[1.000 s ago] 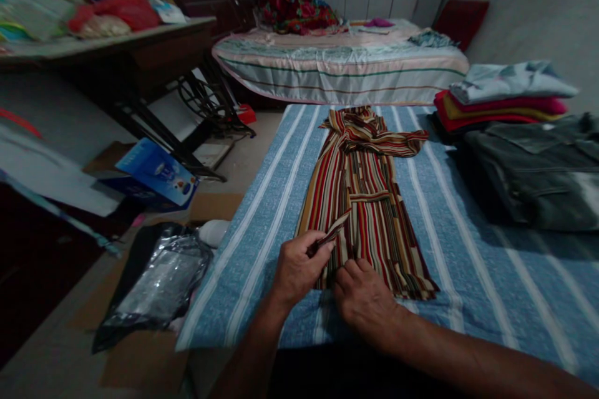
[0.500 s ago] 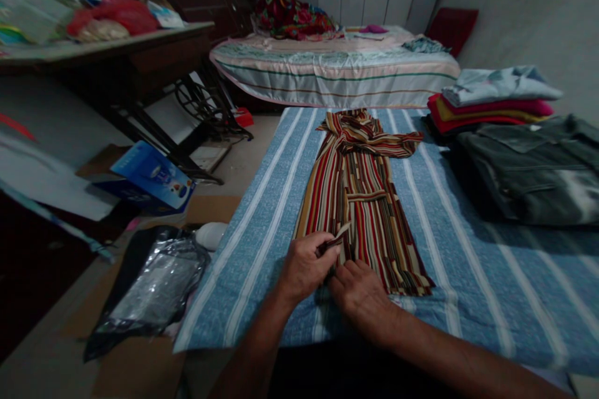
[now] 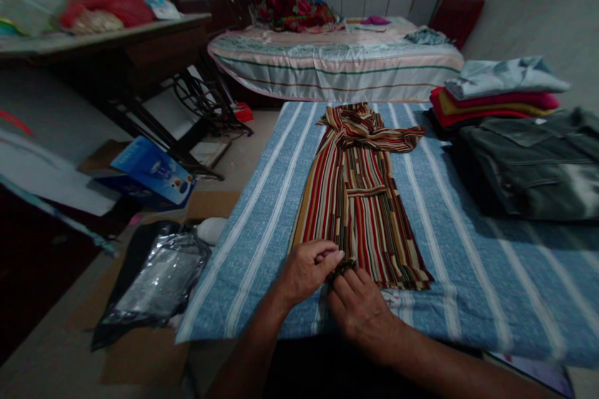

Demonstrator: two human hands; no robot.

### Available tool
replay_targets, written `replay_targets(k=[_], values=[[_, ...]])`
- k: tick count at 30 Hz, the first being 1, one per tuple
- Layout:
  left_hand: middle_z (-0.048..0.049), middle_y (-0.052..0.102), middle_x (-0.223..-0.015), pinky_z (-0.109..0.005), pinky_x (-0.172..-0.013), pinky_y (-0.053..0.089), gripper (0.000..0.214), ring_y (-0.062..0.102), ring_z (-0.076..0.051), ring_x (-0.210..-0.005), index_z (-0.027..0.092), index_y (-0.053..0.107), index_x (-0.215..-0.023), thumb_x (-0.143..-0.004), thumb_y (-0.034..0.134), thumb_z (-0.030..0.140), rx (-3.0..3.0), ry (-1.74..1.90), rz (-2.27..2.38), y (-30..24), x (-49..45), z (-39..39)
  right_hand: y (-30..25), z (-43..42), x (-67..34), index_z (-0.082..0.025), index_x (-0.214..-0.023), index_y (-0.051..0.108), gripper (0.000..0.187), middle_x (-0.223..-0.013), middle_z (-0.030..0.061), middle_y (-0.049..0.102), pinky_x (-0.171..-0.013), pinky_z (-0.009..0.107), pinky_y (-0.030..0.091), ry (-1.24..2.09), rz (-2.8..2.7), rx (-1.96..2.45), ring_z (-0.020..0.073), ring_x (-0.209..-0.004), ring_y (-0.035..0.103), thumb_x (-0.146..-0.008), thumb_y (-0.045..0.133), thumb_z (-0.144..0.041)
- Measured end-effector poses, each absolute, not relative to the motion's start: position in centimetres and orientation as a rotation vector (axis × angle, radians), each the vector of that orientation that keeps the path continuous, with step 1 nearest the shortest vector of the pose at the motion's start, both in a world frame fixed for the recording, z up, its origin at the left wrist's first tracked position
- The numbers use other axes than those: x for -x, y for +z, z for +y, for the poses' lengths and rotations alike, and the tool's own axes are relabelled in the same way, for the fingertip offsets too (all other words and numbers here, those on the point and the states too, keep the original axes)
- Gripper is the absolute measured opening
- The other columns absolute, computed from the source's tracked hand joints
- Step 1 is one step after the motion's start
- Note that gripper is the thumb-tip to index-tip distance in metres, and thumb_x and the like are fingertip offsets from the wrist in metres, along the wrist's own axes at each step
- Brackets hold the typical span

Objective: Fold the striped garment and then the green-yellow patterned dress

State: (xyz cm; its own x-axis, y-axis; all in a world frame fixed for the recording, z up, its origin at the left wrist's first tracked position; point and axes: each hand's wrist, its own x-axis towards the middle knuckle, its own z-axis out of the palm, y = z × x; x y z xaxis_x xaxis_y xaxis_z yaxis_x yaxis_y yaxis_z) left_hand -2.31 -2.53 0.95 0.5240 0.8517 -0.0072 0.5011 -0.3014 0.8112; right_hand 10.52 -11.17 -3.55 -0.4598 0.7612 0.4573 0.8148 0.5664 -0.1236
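Note:
A long striped garment, in red, tan, cream and black, lies lengthwise on a blue-and-white striped cloth. One sleeve is folded across its upper part, and a band of the same fabric crosses the middle. At its near edge, my left hand pinches a gathered bit of the hem between thumb and fingers. My right hand is close beside it, fingers curled on the same bunched hem. What lies under the fingertips is partly hidden.
Folded clothes are stacked at the right, beside a dark green folded garment. Behind is a bed. A sewing-machine table stands left, with a blue box and a plastic-wrapped package on the floor.
The hem's lifted edge, which stuck up from my left hand, is now bunched down between both hands. My right hand's fingers have come up against it. The view has tilted slightly.

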Motion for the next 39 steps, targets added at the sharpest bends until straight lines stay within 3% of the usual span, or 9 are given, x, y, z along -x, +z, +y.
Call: replay_targets(k=[8, 13, 17, 20, 24, 27, 31, 34, 39], values=[[-0.0001, 0.060, -0.075, -0.022, -0.065, 0.046, 0.012, 0.057, -0.012, -0.067, 0.019, 0.063, -0.087, -0.082, 0.054, 0.025, -2.241, 0.595, 1.278, 0.2, 5.9, -4.0, -2.7, -12.3, -12.9, -0.013, -0.092, 0.060, 0.027, -0.084, 0.0086, 0.060, -0.083, 0.038, 0.043, -0.040, -2.216, 1.016, 0.0190, -0.080, 0.053, -0.090, 0.034, -0.007], [-0.0060, 0.064, -0.092, -0.029, -0.079, 0.048, 0.018, 0.060, -0.018, -0.088, 0.018, 0.062, -0.096, -0.084, 0.053, 0.030, -2.346, 0.756, 1.488, -0.2, 7.5, -4.6, -1.9, -12.4, -15.0, -0.013, -0.106, 0.059, 0.027, -0.092, 0.0101, 0.064, -0.083, 0.037, 0.045, -0.126, -2.128, 1.100, 0.0196, -0.089, 0.057, -0.089, 0.039, -0.008], [-0.0078, 0.065, -0.092, -0.030, -0.074, 0.048, 0.027, 0.062, -0.021, -0.086, 0.016, 0.063, -0.099, -0.085, 0.052, 0.036, -2.215, 0.531, 1.860, 0.0, 7.8, -4.3, -2.4, -11.6, -15.0, -0.014, -0.110, 0.060, 0.028, -0.107, 0.0138, 0.062, -0.089, 0.044, 0.042, -0.251, -2.140, 1.295, 0.0257, -0.106, 0.052, -0.089, 0.041, -0.011], [-0.0061, 0.067, -0.082, -0.029, -0.067, 0.045, 0.031, 0.064, -0.021, -0.077, 0.016, 0.063, -0.102, -0.084, 0.053, 0.039, -2.086, 0.301, 1.960, 0.8, 7.3, -4.0, -3.0, -11.0, -14.4, -0.013, -0.099, 0.064, 0.026, -0.104, 0.0134, 0.063, -0.089, 0.045, 0.042, -0.258, -2.170, 1.290, 0.0259, -0.101, 0.052, -0.088, 0.040, -0.010], [-0.0028, 0.065, -0.070, -0.026, -0.060, 0.040, 0.026, 0.062, -0.019, -0.068, 0.017, 0.064, -0.096, -0.080, 0.056, 0.036, -1.981, 0.241, 1.915, 1.2, 7.0, -3.3, -3.3, -10.6, -14.0, -0.014, -0.089, 0.064, 0.026, -0.095, 0.0116, 0.063, -0.088, 0.042, 0.041, -0.229, -2.169, 1.239, 0.0232, -0.093, 0.052, -0.087, 0.038, -0.007], [0.0023, 0.057, -0.058, -0.023, -0.054, 0.035, 0.014, 0.056, -0.015, -0.058, 0.019, 0.061, -0.077, -0.076, 0.055, 0.032, -1.896, 0.343, 1.823, 0.3, 7.5, -2.8, -3.5, -10.6, -14.2, -0.013, -0.094, 0.063, 0.021, -0.095, 0.0115, 0.062, -0.087, 0.040, 0.040, -0.186, -2.183, 1.269, 0.0230, -0.093, 0.053, -0.086, 0.044, -0.008], [0.0060, 0.047, -0.050, -0.022, -0.049, 0.032, 0.020, 0.048, -0.011, -0.049, 0.020, 0.048, -0.060, -0.074, 0.052, 0.034, -1.729, 0.496, 1.638, -0.3, 8.2, -2.6, -4.1, -10.5, -14.6, -0.015, -0.094, 0.064, 0.019, -0.095, 0.0099, 0.063, -0.085, 0.038, 0.041, -0.144, -2.193, 1.303, 0.0217, -0.090, 0.053, -0.087, 0.047, -0.011], [0.0056, 0.050, -0.053, -0.022, -0.051, 0.036, 0.020, 0.050, -0.011, -0.052, 0.020, 0.050, -0.060, -0.070, 0.057, 0.036, -1.636, 0.543, 1.510, 0.6, 8.3, -2.8, -4.0, -10.6, -14.9, -0.016, -0.093, 0.064, 0.019, -0.094, 0.0088, 0.063, -0.082, 0.036, 0.042, -0.071, -2.186, 1.321, 0.0205, -0.087, 0.053, -0.087, 0.046, -0.012], [0.0055, 0.052, -0.057, -0.020, -0.050, 0.039, 0.019, 0.049, -0.010, -0.054, 0.017, 0.063, -0.079, -0.063, 0.061, 0.028, -1.551, 0.512, 1.382, 1.6, 9.4, -3.4, -3.2, -10.7, -15.1, -0.015, -0.094, 0.064, 0.017, -0.091, 0.0075, 0.063, -0.078, 0.033, 0.042, 0.067, -2.158, 1.329, 0.0194, -0.087, 0.054, -0.089, 0.047, -0.014]])
